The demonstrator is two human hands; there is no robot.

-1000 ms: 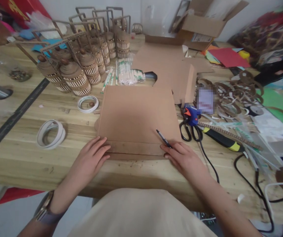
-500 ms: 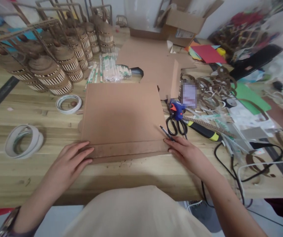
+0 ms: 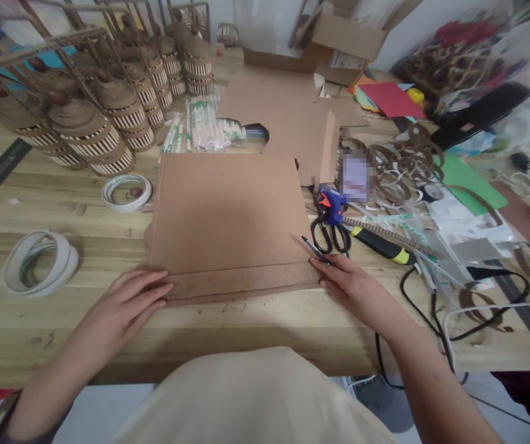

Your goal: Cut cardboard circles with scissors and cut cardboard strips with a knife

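A flat rectangular sheet of brown cardboard [image 3: 228, 209] lies before me on the wooden table. Along its near edge runs a narrow cardboard strip [image 3: 241, 279]. My left hand [image 3: 129, 302] rests at the strip's left end, its fingers stretched out and slightly apart on it. At the right end, the fingertips of my right hand [image 3: 346, 283] touch the strip. A dark pen [image 3: 311, 246] sticks out of that hand, its tip pointing up and left over the sheet. Just beyond the pen are black-handled scissors [image 3: 323, 237].
A blue glue gun [image 3: 333, 206] and a black-yellow utility knife [image 3: 383, 245] lie on the right, among curled strips [image 3: 399, 166] and cables. Tape-like white rings [image 3: 38, 264] sit on the left. Several woven lanterns [image 3: 92, 132] stand behind. More cardboard [image 3: 274, 92] lies farther back.
Both hands keep their places at the strip's ends. The left hand has shifted slightly left and the right hand slightly right. The view has moved a little.
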